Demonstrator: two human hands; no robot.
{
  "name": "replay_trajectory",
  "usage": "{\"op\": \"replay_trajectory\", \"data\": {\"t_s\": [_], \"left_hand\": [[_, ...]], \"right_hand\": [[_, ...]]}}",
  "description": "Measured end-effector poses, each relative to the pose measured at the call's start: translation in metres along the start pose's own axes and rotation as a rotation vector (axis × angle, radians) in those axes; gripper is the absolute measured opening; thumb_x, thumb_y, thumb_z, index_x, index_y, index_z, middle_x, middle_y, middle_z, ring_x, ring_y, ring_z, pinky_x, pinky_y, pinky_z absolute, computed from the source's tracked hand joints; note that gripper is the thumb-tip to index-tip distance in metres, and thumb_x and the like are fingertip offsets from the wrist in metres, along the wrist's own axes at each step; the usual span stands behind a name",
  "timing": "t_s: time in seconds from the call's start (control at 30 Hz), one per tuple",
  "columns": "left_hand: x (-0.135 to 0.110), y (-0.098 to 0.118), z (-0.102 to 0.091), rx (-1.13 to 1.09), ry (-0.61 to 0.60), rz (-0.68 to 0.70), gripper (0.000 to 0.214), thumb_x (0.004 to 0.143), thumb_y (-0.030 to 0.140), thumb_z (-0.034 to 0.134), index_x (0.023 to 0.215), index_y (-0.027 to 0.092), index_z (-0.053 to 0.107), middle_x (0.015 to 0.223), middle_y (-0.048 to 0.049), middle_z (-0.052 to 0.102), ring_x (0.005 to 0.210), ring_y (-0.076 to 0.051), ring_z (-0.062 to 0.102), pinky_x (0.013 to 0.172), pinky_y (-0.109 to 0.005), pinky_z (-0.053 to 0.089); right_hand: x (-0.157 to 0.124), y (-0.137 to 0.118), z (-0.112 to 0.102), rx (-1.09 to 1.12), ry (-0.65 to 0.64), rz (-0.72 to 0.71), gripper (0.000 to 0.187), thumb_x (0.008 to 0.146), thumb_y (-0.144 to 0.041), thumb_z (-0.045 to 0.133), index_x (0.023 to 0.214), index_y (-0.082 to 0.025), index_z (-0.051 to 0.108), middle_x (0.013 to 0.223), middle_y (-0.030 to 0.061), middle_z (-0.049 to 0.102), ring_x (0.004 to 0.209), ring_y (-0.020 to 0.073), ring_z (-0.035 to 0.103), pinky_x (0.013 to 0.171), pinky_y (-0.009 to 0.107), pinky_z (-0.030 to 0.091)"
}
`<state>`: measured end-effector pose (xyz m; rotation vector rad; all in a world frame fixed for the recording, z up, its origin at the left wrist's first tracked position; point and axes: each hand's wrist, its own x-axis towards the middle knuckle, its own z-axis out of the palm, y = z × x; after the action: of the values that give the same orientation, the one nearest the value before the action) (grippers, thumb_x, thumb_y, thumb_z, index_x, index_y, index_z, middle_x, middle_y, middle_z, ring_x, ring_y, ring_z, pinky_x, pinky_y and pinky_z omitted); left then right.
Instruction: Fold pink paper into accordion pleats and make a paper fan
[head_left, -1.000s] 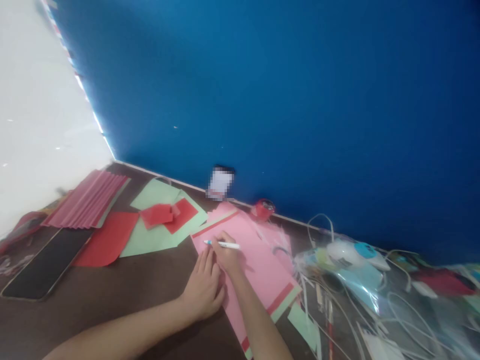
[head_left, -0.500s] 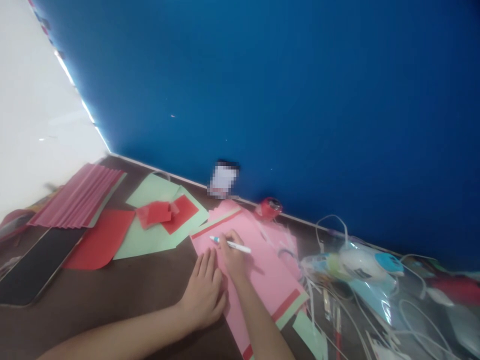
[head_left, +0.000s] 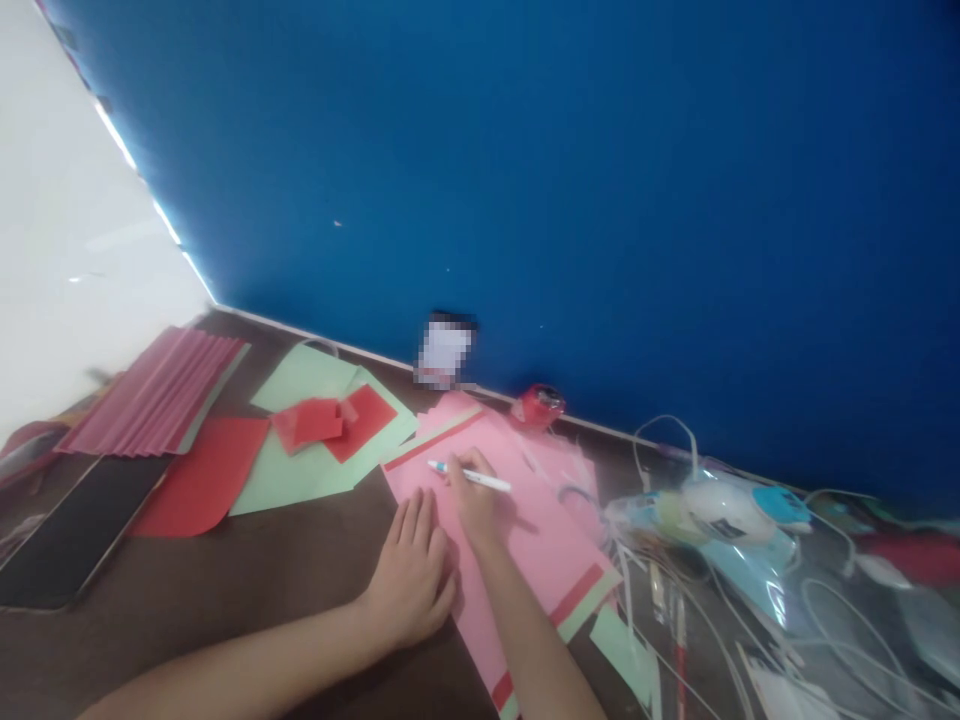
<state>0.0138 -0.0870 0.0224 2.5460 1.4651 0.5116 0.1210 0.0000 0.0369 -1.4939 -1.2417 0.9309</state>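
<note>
Left hand (head_left: 411, 585): fingers extended, laid over the left edge of the pink sheet (head_left: 541, 560); press evenly against slipping.
White pen (head_left: 491, 482): tip contact unclear; use light pressure.
Right hand (head_left: 472, 505): pinched round the pen; steady it.
Pink sheet: on the counter (head_left: 300, 570), partly beneath both hands.

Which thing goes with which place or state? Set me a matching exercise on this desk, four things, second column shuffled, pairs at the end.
Column one
1. White pen
2. Left hand
3. Pleated pink paper
4. Small red pieces

Column two
A. Lying on pale green paper
B. Laid at the edge of the flat pink sheet
C. Held in the right hand
D. Overlapping one end of a flat black object

Right pairs: 1-C, 2-B, 3-D, 4-A
</note>
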Motion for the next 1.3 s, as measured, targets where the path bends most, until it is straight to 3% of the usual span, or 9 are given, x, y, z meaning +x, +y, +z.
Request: {"op": "replay_trajectory", "data": {"t_s": [0.27,0.5,0.83,1.0,1.17,1.3], "left_hand": [[0.000,0.000,0.000,0.004,-0.005,-0.011,0.039,0.081,0.037,0.046,0.102,0.006,0.054,0.139,-0.0254,0.030,0.133,-0.039,0.013,0.105,-0.053,0.021],[-0.001,0.000,-0.001,-0.021,-0.013,-0.019,0.040,0.080,0.034,0.046,0.109,0.005,0.052,0.142,-0.0239,0.025,0.134,-0.037,0.009,0.106,-0.053,0.018],[-0.001,-0.001,0.002,-0.038,-0.031,-0.019,0.045,0.078,0.029,0.045,0.117,0.006,0.046,0.144,-0.0223,0.021,0.135,-0.035,0.007,0.105,-0.055,0.017],[-0.001,-0.001,0.002,-0.029,-0.029,-0.014,0.049,0.077,0.028,0.048,0.119,0.004,0.045,0.145,-0.0232,0.020,0.135,-0.036,0.007,0.106,-0.053,0.016],[-0.001,-0.002,0.001,-0.020,-0.037,-0.008,0.049,0.077,0.028,0.048,0.119,0.004,0.046,0.144,-0.0234,0.022,0.135,-0.037,0.007,0.106,-0.053,0.017],[-0.001,-0.001,0.000,-0.011,-0.035,-0.008,0.047,0.079,0.032,0.046,0.117,0.004,0.047,0.143,-0.0243,0.024,0.134,-0.038,0.007,0.106,-0.052,0.018]], "right_hand": [[0.004,0.004,-0.004,-0.168,-0.058,-0.029,0.027,0.073,-0.034,0.053,0.055,-0.023,0.035,0.047,-0.0072,0.043,0.047,0.0111,0.042,0.049,0.021,0.037],[0.008,0.009,-0.007,-0.071,0.034,-0.020,0.024,0.073,-0.033,0.051,0.057,-0.023,0.035,0.051,-0.0070,0.044,0.050,0.0119,0.044,0.051,0.022,0.039],[0.011,0.007,-0.007,-0.169,-0.002,-0.040,0.028,0.071,-0.035,0.051,0.055,-0.023,0.032,0.048,-0.0075,0.039,0.047,0.0114,0.038,0.047,0.022,0.034],[0.012,0.003,-0.009,-0.039,0.075,-0.005,0.026,0.074,-0.036,0.050,0.057,-0.024,0.033,0.051,-0.0076,0.041,0.049,0.0122,0.041,0.049,0.023,0.037],[0.011,0.006,-0.007,-0.165,0.073,-0.056,0.029,0.073,-0.035,0.051,0.055,-0.023,0.031,0.048,-0.0080,0.037,0.047,0.0115,0.036,0.047,0.023,0.032],[0.007,0.006,-0.010,-0.123,0.160,-0.085,0.026,0.076,-0.038,0.050,0.059,-0.023,0.037,0.051,-0.0065,0.044,0.049,0.0119,0.042,0.050,0.023,0.037]]}}
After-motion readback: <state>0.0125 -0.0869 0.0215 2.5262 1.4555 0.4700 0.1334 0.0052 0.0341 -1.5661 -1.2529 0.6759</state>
